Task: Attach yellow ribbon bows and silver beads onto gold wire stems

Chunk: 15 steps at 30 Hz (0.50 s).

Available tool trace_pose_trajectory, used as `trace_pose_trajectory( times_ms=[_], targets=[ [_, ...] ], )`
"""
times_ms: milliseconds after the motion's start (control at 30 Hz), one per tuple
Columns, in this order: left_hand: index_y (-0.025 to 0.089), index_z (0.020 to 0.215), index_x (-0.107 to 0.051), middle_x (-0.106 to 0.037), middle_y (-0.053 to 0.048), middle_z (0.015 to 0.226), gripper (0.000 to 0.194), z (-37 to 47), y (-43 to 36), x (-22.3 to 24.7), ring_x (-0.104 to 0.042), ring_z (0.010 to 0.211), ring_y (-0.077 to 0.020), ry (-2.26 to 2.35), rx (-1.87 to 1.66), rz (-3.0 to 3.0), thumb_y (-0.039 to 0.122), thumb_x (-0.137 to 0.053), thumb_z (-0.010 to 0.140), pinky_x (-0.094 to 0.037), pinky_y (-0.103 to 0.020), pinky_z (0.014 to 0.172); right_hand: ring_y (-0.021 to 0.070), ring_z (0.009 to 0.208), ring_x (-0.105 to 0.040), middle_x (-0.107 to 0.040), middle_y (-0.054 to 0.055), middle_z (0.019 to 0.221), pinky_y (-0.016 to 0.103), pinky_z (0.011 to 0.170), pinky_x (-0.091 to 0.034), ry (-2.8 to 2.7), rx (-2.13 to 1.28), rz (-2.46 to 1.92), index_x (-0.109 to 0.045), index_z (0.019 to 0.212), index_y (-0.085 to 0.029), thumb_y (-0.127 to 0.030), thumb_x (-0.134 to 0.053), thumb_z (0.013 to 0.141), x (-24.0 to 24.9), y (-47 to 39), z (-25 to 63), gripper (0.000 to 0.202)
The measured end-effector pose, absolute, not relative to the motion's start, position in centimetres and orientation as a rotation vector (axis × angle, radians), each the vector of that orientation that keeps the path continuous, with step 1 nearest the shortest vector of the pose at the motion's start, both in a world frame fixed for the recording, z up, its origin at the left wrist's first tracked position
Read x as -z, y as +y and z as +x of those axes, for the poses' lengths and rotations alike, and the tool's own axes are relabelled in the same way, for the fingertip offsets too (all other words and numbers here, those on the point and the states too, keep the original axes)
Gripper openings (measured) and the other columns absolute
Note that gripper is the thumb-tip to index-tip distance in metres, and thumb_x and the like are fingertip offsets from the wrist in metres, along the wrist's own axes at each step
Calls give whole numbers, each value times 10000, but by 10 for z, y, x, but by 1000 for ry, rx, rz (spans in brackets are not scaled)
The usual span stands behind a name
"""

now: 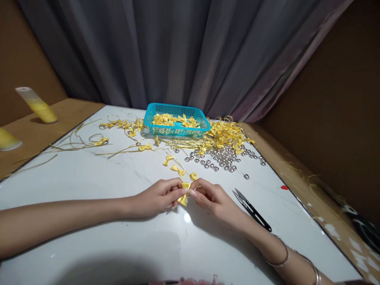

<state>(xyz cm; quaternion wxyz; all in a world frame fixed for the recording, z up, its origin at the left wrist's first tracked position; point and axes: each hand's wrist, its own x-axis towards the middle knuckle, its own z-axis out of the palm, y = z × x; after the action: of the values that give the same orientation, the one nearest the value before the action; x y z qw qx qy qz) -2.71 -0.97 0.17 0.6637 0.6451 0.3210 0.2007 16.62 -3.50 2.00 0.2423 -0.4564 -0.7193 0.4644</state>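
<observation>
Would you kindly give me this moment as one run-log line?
left hand: pinching yellow bow | right hand: at same bow | beyond: loose bows, silver beads, blue basket | right side: black snips

Head view facing forward and down over table (89,178)

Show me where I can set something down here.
Free: the white tabletop between the left forearm and the gold wires; also between the black snips and the table's right edge. Crowded: around the blue basket, with yellow bows and silver beads.
</observation>
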Motion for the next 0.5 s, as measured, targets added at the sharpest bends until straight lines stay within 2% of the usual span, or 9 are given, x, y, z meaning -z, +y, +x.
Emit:
trace_pose_trajectory(
  times_ms=[100, 167, 300, 500],
  targets=[
    [180, 732, -404, -399, 81, 528, 376, -27, -9, -2, -306, 422, -56, 692, -433, 1382, 530, -476, 847, -232, -205, 425, 80, 461, -299, -336, -99, 509, 208, 449, -241, -2004, -1259, -1234, -494, 953, -166, -377, -523, 857, -20, -27, 173, 234],
    [180, 733, -406, -395, 82, 518, 398, -28, -8, -2, -311, 413, -56, 679, -421, 1336, 556, -490, 830, -237, -205, 419, 79, 478, -324, -389, -80, 536, 211, 465, -264, -2082, -1233, -1212, -535, 964, -152, -335, -534, 850, -19, -22, 178, 216],
    [174, 730, -416, -381, 84, 508, 401, -28, -6, -1, -309, 415, -56, 643, -417, 1254, 552, -517, 818, -251, -205, 418, 75, 498, -379, -485, -30, 594, 209, 494, -304, -2209, -1238, -1152, -595, 781, -141, -313, -449, 901, -19, -18, 183, 255],
    [175, 737, -410, -357, 86, 510, 341, -29, -6, -2, -293, 424, -56, 570, -381, 1280, 480, -494, 865, -232, -211, 430, 80, 489, -367, -395, -50, 506, 199, 491, -274, -2341, -993, -1146, -490, 606, -157, -216, -429, 873, -13, -21, 180, 280]
  ],
)
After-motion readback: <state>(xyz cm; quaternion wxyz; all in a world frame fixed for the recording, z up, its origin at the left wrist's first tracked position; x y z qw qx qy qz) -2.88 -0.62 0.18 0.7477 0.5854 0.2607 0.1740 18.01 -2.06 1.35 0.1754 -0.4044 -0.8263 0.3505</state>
